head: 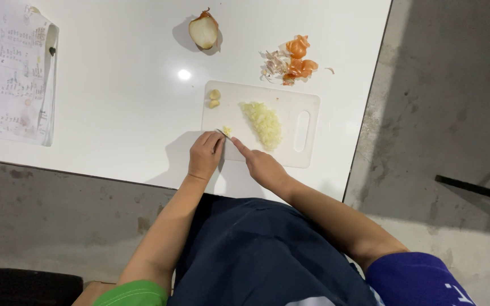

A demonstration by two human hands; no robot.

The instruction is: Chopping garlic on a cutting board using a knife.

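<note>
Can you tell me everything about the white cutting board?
The cutting board is a white rectangle with rounded corners, plastic by its look, and a long oval handle hole near its right end. It lies flat on the white table, close to the front edge. On it sit a pile of chopped onion, two peeled garlic cloves at the top left corner, and a small chopped bit. The left hand and right hand meet at its lower left edge.
</note>
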